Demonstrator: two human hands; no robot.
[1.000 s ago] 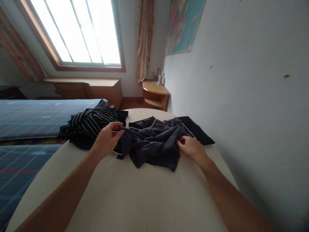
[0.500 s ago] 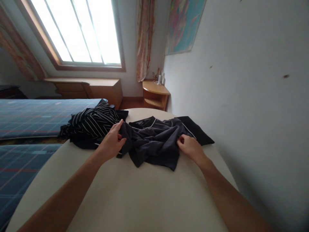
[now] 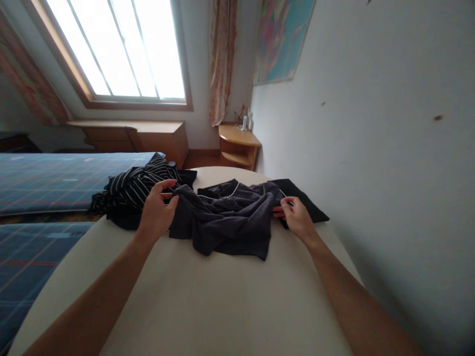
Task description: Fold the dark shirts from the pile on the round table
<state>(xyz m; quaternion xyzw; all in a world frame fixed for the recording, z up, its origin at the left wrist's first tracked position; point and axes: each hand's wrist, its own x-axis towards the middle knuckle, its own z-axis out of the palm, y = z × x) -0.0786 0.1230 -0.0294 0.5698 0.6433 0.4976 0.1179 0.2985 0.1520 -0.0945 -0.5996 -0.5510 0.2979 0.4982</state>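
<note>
A dark grey short-sleeved shirt [image 3: 233, 225] with a black collar and thin white piping lies rumpled on the pale round table [image 3: 222, 306], collar at the far side. My left hand [image 3: 158, 210] is at the shirt's left side, thumb and curled fingers at the edge of the grey cloth. On the other side, my right hand [image 3: 299, 217] has its thumb and forefinger pinched at the right edge, the lower fingers against the fabric. One black sleeve [image 3: 309, 205] spreads out past my right hand. Folds hide the shirt's underside.
A heap of black-and-white striped cloth [image 3: 135, 190] rests at the table's far left edge, right beside my left hand. Beds with blue plaid covers [image 3: 67, 180] stand to the left. A white wall [image 3: 389, 173] runs close along the right, and a wooden corner shelf [image 3: 239, 136] stands beyond the table.
My left hand has shifted left, and the shirt's left part has spread that way with it. My right hand has moved slightly up and right along the shirt's edge.
</note>
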